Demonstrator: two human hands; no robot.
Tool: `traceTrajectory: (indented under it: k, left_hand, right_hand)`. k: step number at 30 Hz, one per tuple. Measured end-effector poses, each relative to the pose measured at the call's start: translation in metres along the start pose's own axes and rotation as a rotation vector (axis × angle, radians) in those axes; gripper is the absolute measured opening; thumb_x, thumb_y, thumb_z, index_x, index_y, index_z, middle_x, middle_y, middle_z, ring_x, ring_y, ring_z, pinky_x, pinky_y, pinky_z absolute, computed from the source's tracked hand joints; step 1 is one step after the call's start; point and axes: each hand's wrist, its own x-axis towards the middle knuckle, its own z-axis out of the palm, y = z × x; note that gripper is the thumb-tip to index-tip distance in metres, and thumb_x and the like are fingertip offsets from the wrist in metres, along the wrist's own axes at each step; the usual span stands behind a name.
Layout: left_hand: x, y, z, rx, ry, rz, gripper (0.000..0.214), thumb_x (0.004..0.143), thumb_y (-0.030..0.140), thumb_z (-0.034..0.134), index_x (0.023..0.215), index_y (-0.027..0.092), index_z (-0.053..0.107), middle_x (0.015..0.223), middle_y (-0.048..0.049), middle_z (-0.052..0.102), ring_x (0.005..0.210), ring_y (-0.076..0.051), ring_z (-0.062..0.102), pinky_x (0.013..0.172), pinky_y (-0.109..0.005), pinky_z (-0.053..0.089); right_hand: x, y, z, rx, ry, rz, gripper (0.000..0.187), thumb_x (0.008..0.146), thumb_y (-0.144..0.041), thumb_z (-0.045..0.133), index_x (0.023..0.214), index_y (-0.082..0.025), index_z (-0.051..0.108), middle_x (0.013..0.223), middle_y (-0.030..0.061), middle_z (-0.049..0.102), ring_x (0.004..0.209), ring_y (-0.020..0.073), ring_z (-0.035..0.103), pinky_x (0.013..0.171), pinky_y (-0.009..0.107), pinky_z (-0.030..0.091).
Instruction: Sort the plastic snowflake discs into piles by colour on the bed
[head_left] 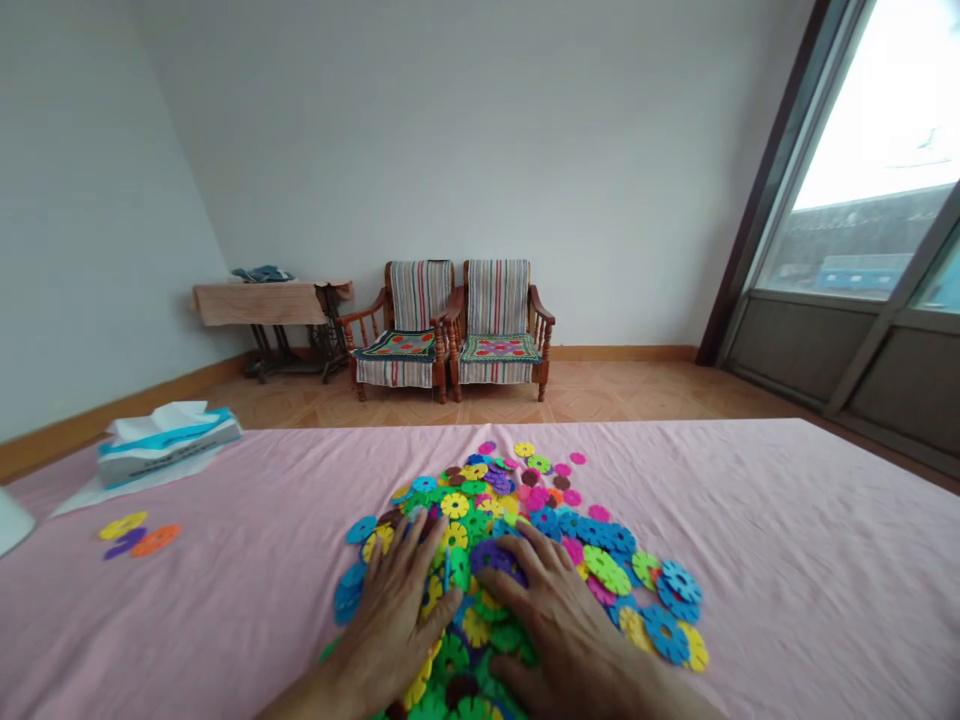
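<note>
A heap of flat, round, notched plastic discs (517,520) in blue, green, yellow, pink and purple lies on the pink tablecloth (787,540) in front of me. My left hand (394,610) rests flat on the near left part of the heap, fingers stretched forward and slightly apart. My right hand (559,615) lies flat on the near right part, fingers spread over green and purple discs. Neither hand grips a disc. Three loose discs (139,535), yellow, purple and orange, lie apart at the far left.
A tissue box (169,440) sits on white paper at the table's back left. A white object (11,520) shows at the left edge. Beyond the table stand two striped wooden armchairs (450,325), a small covered side table (274,305) and a large window (870,170).
</note>
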Motion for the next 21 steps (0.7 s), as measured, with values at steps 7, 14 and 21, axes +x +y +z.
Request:
traceTrajectory:
  k: [7,14,21]
  left_hand:
    - [0.051,0.068,-0.020,-0.182,-0.236,0.233,0.075,0.082,0.068,0.040,0.146,0.035,0.019,0.154,-0.0074,0.023,0.140,-0.037,0.017,0.108,-0.062,0.020]
    - [0.020,0.075,-0.042,-0.207,-0.420,0.507,0.071,0.081,0.066,0.047,0.143,0.041,0.024,0.153,-0.0034,0.023,0.138,-0.039,0.021,0.105,-0.067,0.020]
    - [-0.018,0.003,-0.040,0.008,-0.216,0.358,0.059,0.091,0.044,0.046,0.144,0.043,0.019,0.152,0.0013,0.025,0.138,-0.030,0.027,0.108,-0.055,0.031]
  right_hand:
    - [-0.050,0.039,-0.023,-0.055,-0.010,-0.016,0.055,0.070,-0.025,0.059,0.124,-0.023,0.052,0.135,0.0085,0.048,0.130,0.0308,0.033,0.110,0.049,0.023]
    - [-0.040,0.088,-0.012,-0.092,0.183,0.157,0.059,0.074,-0.026,0.052,0.132,-0.020,0.045,0.136,0.0105,0.047,0.125,0.0297,0.039,0.105,0.051,0.027]
    - [0.027,0.035,-0.007,-0.043,0.081,0.148,0.069,0.079,-0.056,0.052,0.140,-0.025,0.040,0.140,0.0080,0.045,0.131,0.0334,0.032,0.106,0.053,0.022]
